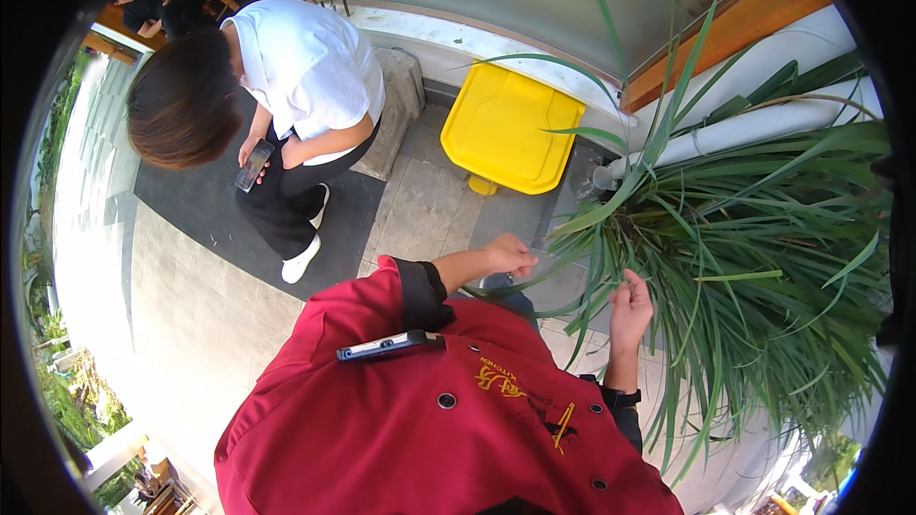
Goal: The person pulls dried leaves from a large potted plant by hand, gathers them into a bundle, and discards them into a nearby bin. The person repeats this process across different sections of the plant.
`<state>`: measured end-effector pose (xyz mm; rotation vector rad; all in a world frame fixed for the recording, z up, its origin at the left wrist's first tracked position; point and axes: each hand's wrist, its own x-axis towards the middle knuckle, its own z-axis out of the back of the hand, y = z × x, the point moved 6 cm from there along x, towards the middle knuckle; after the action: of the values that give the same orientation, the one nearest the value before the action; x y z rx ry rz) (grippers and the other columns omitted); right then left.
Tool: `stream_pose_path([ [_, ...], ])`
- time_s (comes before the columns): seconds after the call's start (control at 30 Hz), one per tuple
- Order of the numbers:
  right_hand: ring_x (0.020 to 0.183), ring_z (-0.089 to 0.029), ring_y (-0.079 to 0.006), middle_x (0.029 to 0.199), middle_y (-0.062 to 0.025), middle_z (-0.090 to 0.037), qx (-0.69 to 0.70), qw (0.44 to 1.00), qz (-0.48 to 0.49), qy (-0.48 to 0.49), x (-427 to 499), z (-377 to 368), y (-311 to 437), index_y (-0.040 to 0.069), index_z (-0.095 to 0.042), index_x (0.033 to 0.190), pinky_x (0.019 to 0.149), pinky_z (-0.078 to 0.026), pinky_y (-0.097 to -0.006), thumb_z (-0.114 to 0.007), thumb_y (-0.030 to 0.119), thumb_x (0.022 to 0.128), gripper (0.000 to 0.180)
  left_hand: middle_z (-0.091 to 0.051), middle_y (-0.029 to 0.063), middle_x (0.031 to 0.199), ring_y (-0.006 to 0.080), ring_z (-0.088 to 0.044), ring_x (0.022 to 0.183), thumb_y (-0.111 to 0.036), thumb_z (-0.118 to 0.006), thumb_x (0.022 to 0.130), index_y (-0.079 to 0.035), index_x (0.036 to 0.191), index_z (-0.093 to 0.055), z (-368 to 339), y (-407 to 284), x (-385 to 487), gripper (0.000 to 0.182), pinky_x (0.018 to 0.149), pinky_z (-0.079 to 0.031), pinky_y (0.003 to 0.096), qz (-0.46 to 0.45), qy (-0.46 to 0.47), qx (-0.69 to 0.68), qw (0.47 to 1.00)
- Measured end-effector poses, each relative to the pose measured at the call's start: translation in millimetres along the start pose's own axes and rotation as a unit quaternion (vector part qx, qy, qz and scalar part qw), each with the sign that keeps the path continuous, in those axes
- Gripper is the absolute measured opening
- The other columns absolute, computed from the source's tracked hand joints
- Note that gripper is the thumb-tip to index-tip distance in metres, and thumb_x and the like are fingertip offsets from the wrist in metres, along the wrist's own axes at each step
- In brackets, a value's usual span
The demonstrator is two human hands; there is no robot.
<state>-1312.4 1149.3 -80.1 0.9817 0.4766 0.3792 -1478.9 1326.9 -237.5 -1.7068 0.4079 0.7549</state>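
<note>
My left hand (509, 255) is in front of my chest with its fingers curled close together. Whether something thin lies between the fingertips is unclear. Over at the edge of a long-leaved green plant (751, 243), my right hand (630, 306) is raised with bent fingers, close to the leaves; no held thing can be made out. A black band (621, 398) circles the right wrist. Several narrow leaves hang between the two hands. A phone-like device (390, 345) sticks out at the chest of my red jacket (343, 429).
A yellow lidded bin (512, 127) stands by the low wall, beyond my hands. To the left, a person in a white shirt (308, 64) sits on a stone block (401, 96), holding a phone (255, 166). White pipes (773, 118) run behind the plant. Another person (154, 3) is at the upper left.
</note>
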Motion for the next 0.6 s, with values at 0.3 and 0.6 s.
stream_pose_path([
  [0.3,0.136,-0.026,-0.0405,0.149,-0.0241,-0.022,-0.119,0.956,0.265,0.049,-130,-94,62,0.007,-0.028,0.145,0.11,-0.024,-0.0448,-0.047,0.04,0.094,0.063,-0.043,0.0069,0.138,0.0182,-0.052,0.111,-0.04,-0.05,0.096,-0.016,0.144,-0.031,-117,-37,-108,0.057,0.093,-0.045,0.0378,-0.035,0.258,-0.384,0.886],
  [0.6,0.14,-0.017,-0.0431,0.153,-0.0257,-0.012,-0.145,0.91,0.388,-0.021,-210,-42,31,0.01,-0.012,0.15,0.111,-0.011,-0.0549,-0.031,0.065,0.091,0.083,-0.024,0.0041,0.151,0.0171,-0.027,0.136,-0.061,-0.032,0.095,-0.016,0.15,-0.017,-209,-36,-156,0.072,0.11,-0.028,0.0353,-0.114,0.298,-0.387,0.865],
])
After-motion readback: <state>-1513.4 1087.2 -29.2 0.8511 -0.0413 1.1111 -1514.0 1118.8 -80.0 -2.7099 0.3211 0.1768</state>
